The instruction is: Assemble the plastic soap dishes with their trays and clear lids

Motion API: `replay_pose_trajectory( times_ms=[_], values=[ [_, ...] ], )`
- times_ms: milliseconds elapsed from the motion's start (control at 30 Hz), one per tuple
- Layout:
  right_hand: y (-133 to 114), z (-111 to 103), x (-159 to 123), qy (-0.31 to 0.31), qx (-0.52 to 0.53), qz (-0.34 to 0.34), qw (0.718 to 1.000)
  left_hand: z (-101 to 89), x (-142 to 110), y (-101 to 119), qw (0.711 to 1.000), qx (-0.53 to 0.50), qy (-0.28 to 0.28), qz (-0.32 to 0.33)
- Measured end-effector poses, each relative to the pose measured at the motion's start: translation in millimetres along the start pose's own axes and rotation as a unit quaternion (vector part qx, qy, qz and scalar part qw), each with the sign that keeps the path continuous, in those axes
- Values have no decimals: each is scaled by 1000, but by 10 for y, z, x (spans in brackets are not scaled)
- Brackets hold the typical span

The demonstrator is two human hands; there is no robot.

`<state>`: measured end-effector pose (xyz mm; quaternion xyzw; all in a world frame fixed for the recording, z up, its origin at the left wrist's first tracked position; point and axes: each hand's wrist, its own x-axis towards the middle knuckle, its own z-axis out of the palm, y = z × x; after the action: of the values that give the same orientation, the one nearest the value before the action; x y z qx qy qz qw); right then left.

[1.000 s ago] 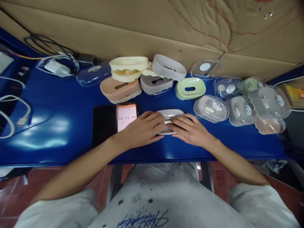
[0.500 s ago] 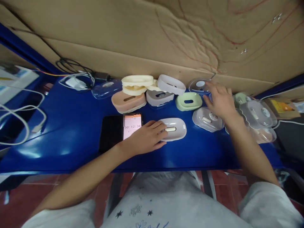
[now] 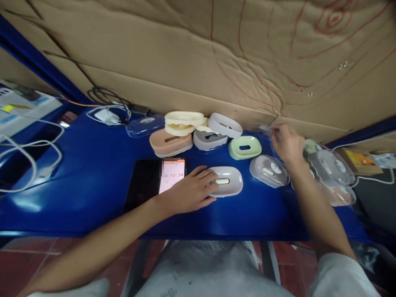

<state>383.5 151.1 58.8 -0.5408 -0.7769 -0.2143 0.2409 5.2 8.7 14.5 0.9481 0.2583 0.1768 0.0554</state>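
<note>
We count two hands over the desk; the left hand lies across the left end of one pale grey dish, fingers touching it, though we cannot tell whether they grip or merely rest; this dish sits toward the desk's front edge, near the middle of its length, with one whitish bar in its slot; the right hand is near the desk's back edge, fingers curled among clear covers, and we cannot tell whether it grasps one.

Along the back edge we count one green dish, one peach dish, one darker grey dish, one tilted lilac dish and two stacked cream dishes; one clear lid lies to their left; one phone is just beside the left hand.

Toward the right edge we make out one covered grey dish standing apart and a cluster of covered dishes, which we cannot count surely, for the right forearm hides part of it; the left hand covers our dish's left end; the clear covers by the right hand are blurred; the cream pieces behind the stack are partly hidden.
</note>
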Motion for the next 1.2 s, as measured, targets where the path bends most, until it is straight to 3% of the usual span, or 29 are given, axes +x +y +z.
replay_pose_trajectory(
  times_ms=[67,133,200,267,367,567,833,1000,1200],
  values=[
    [-209,-208,-54,82,-8,-23,996,4,-4,-7,1000,-14,21,-7],
    [-503,-421,-203,131,21,-98,986,-9,-10,-14,998,-30,63,-6],
    [-820,-576,-414,117,66,-182,974,-37,-15,-16,991,-51,123,4],
    [-1087,-634,-625,77,108,-225,965,-68,-16,-15,983,-67,173,14],
    [-1306,-564,-836,40,148,-248,957,-83,-13,-14,980,-71,183,2],
    [-1390,-354,-919,-20,201,-273,941,-17,-18,-18,992,-45,94,-67],
    [-1419,-329,-971,-141,294,-264,907,10,-18,-44,993,-69,89,-41],
    [-1435,-277,-979,-155,269,-260,914,24,-23,-66,993,-62,89,-43],
    [-1514,-243,-1007,-172,237,-207,933,92,-49,-112,992,-58,61,-96]
  ],
)
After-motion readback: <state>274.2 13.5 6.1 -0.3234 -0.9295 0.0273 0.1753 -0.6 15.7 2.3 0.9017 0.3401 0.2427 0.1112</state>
